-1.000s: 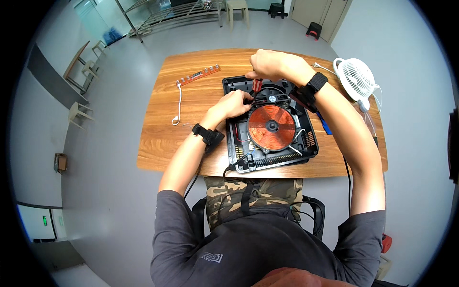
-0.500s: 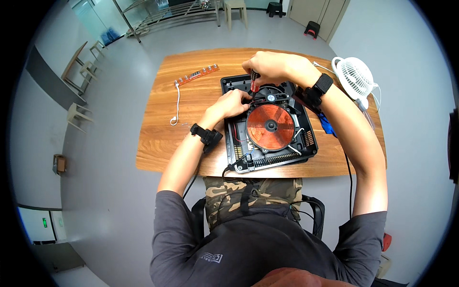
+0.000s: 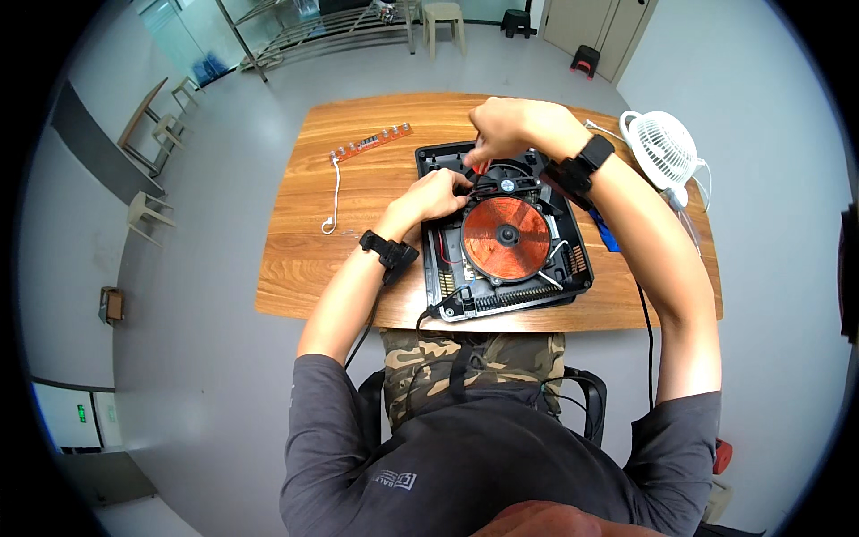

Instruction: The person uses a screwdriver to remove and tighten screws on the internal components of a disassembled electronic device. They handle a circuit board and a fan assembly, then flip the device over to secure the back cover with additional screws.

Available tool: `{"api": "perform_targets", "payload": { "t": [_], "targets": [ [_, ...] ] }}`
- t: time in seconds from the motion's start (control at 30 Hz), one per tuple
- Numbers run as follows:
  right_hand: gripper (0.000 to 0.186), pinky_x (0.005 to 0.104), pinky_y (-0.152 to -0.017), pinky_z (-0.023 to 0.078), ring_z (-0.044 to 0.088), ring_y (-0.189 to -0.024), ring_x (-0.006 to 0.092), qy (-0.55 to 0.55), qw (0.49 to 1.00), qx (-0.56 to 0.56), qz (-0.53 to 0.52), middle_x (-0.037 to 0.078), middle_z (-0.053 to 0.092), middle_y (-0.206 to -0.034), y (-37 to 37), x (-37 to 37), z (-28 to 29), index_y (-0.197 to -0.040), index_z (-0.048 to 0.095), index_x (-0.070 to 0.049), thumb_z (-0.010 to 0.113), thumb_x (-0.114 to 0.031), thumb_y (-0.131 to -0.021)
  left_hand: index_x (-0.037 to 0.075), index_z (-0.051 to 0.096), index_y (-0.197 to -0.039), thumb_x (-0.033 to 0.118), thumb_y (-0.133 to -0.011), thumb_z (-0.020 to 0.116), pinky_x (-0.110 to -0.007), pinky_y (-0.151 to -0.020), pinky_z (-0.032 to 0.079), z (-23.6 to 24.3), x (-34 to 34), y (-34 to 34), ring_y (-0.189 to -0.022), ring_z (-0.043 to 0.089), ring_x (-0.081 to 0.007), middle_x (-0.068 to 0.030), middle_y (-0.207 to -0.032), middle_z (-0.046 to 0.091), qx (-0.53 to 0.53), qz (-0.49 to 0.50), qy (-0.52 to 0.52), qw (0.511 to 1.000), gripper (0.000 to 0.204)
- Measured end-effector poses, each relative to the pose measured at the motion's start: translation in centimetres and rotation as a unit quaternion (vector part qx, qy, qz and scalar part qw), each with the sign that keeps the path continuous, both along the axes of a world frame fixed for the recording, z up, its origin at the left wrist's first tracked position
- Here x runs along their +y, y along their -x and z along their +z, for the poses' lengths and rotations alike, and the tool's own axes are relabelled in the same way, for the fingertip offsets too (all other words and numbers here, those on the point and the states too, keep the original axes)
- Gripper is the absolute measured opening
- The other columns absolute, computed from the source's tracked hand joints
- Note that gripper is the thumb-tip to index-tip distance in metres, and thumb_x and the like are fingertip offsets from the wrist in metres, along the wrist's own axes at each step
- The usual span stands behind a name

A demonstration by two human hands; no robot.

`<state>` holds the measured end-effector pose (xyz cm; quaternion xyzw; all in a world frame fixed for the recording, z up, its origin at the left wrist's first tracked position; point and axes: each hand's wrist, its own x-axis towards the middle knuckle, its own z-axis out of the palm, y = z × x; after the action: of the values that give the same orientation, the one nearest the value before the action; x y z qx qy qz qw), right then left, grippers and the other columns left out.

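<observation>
Shifted since the earlier frame: right hand (image 3: 501,127), fingers wrapping a red screwdriver (image 3: 482,167) beyond the copper coil (image 3: 506,239). Left hand (image 3: 436,194), beyond-left of coil, fingers bent, grasp undetermined. Black housing (image 3: 580,281) surrounds coil. Screw-turning appears underway; next move likely needs steady pressure.

White fan (image 3: 666,148), metal rack (image 3: 344,30), black-and-red stool (image 3: 586,58), cardboard box (image 3: 111,305), grey floor (image 3: 215,259)

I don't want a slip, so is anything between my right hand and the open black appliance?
Just the red screwdriver held in your right hand; nothing else visible blocks the open black appliance. Your left hand is close by; the screwdriver's tip is unclear.
</observation>
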<state>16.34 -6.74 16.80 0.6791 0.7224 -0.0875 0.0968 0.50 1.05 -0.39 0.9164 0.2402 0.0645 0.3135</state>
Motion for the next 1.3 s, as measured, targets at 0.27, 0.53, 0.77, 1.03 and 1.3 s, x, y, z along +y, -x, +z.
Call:
{"api": "perform_targets", "payload": {
  "t": [0.27, 0.53, 0.77, 1.03, 1.3],
  "targets": [
    [0.042, 0.0401, -0.066, 0.059, 0.073, -0.069, 0.0302, 0.005, 0.999, 0.002, 0.038, 0.016, 0.074, -0.073, -0.6, 0.4, -1.1, -0.08, 0.076, 0.003, 0.075, -0.039, -0.087, 0.001, 0.071, -0.126, 0.023, -0.088, 0.072, -0.041, -0.096, 0.055, 0.2, -0.5, 0.1, -0.108, 0.072, -0.0337, -0.0241, -0.114, 0.074, 0.006, 0.007, 0.009, 1.0, 0.044],
    [0.047, 0.0375, -0.061, 0.058, 0.071, -0.062, 0.022, 0.046, 0.994, 0.024, -0.097, 0.011, 0.073, -0.067, 1.5, -0.4, 1.1, -0.078, 0.078, -0.001, 0.065, -0.043, -0.093, 0.001, 0.07, -0.127, 0.023, -0.088, 0.072, -0.041, -0.095, 0.056, 0.6, -0.8, 0.1, -0.107, 0.072, -0.0335, -0.0243, -0.112, 0.074, 0.012, 0.014, -0.001, 1.0, 0.044],
    [0.045, 0.0421, -0.078, 0.06, 0.076, -0.08, 0.0298, 0.027, 0.997, 0.015, -0.069, 0.017, 0.077, -0.082, -0.6, -1.3, 0.2, -0.092, 0.079, -0.001, 0.067, -0.044, -0.092, 0.003, 0.071, -0.127, 0.022, -0.088, 0.072, -0.04, -0.09, 0.057, 0.4, -0.6, -0.3, -0.101, 0.074, -0.0314, -0.0238, -0.106, 0.075, 0.011, 0.003, -0.005, 1.0, 0.044],
    [0.049, 0.0481, -0.082, 0.06, 0.074, -0.091, 0.0395, -0.197, 0.979, 0.005, -0.048, 0.024, 0.075, -0.091, -1.7, -5.1, 3.5, -0.095, 0.079, -0.004, 0.067, -0.052, -0.093, 0.004, 0.07, -0.128, 0.023, -0.088, 0.073, -0.041, -0.088, 0.056, -0.2, -0.4, 0.3, -0.1, 0.074, -0.0317, -0.0219, -0.101, 0.075, 0.01, 0.008, -0.018, 1.0, 0.044],
    [0.047, 0.0527, -0.071, 0.058, 0.072, -0.077, 0.0433, -0.306, 0.93, -0.001, -0.205, 0.025, 0.073, -0.08, -13.5, -13.8, -6.7, -0.092, 0.077, -0.002, 0.061, -0.046, -0.097, 0.007, 0.07, -0.125, 0.018, -0.088, 0.072, -0.045, -0.09, 0.056, -0.7, -0.5, -0.4, -0.103, 0.072, -0.0371, -0.0219, -0.107, 0.075, -0.011, -0.024, -0.063, 0.998, 0.039]
  ]
}}
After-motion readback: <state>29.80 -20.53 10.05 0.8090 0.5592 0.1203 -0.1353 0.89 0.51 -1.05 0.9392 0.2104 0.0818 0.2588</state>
